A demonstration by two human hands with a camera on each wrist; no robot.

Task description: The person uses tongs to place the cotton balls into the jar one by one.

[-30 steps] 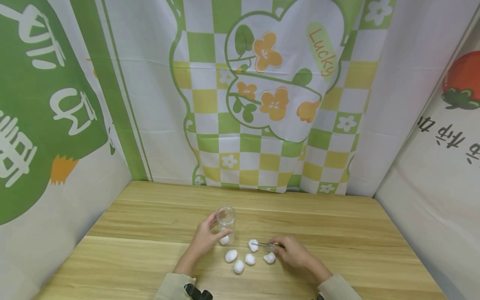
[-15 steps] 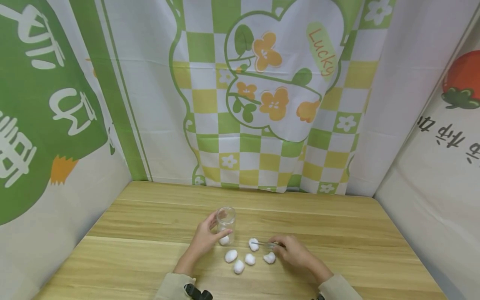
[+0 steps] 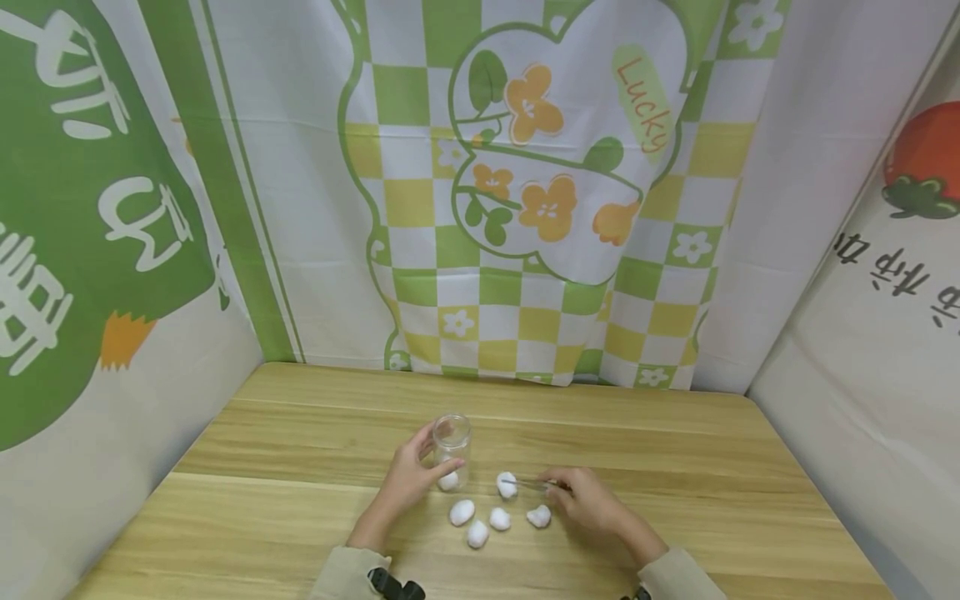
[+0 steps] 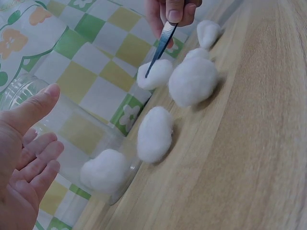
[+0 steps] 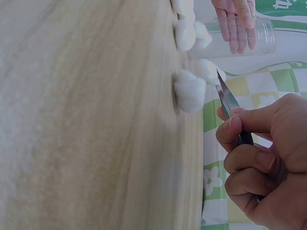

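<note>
My left hand [image 3: 408, 479] holds a clear jar [image 3: 452, 450] upright on the table, thumb on the near side and fingers round the far side. A white cotton ball [image 4: 105, 170] lies at the jar's bottom. In my right hand [image 3: 588, 500] a pair of metal tweezers [image 5: 224, 96] is pinched between thumb and fingers. Their tips are at another cotton ball [image 4: 162, 73], just right of the jar and close over the table in the left wrist view. Several loose cotton balls lie nearer me, among them an oval one [image 3: 462, 512] and one below the right hand [image 3: 538, 517].
The wood-grain table [image 3: 315, 442] reaches back to a green and yellow checked curtain [image 3: 480, 300]. Printed cloth walls [image 3: 112, 250] stand on both sides. A black wrist camera mount [image 3: 393, 585] shows at the left sleeve.
The tweezers and the cotton ball at their tips have shifted very slightly up and away from me. My left hand and the jar have stayed where they were.
</note>
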